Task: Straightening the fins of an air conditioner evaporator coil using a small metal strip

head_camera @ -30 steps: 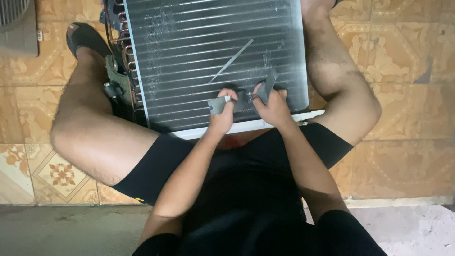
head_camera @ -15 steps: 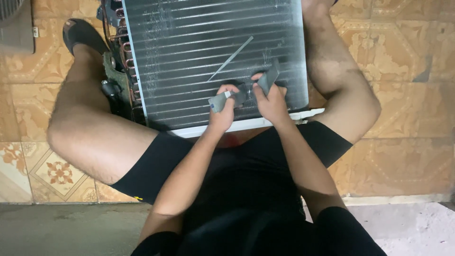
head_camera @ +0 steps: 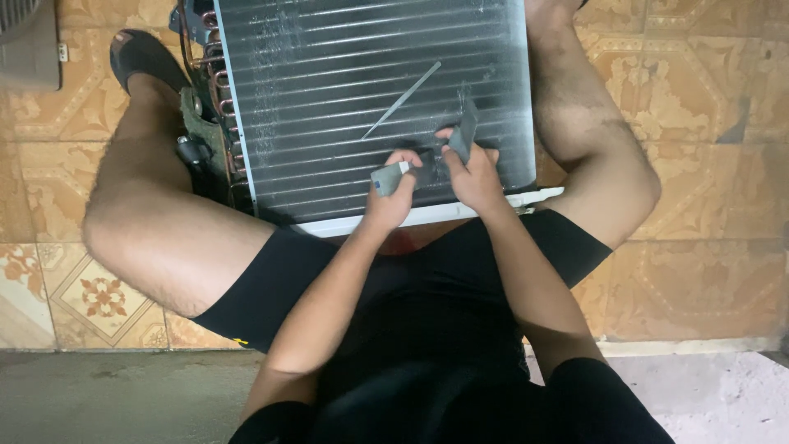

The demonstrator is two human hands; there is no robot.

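A large finned metal coil panel (head_camera: 345, 90) with silver fins lies between my legs on the tiled floor. My left hand (head_camera: 393, 197) grips one end of a small grey flat tool (head_camera: 386, 177) over the panel's lower part. Close beside it, my right hand (head_camera: 472, 173) holds a second grey flat piece (head_camera: 465, 131), tilted up against the fins. A thin light rod (head_camera: 403, 100) lies slanted on the fins just above both hands.
Copper tube bends (head_camera: 215, 90) run down the panel's left side. A white strip (head_camera: 427, 215) edges its near side. My sandalled foot (head_camera: 140, 53) rests at upper left. A grey box (head_camera: 29, 41) sits in the top left corner. A concrete step (head_camera: 123, 395) lies below.
Both hands have shifted slightly up the fins with their grey pieces. The panel and the rod have stayed put.
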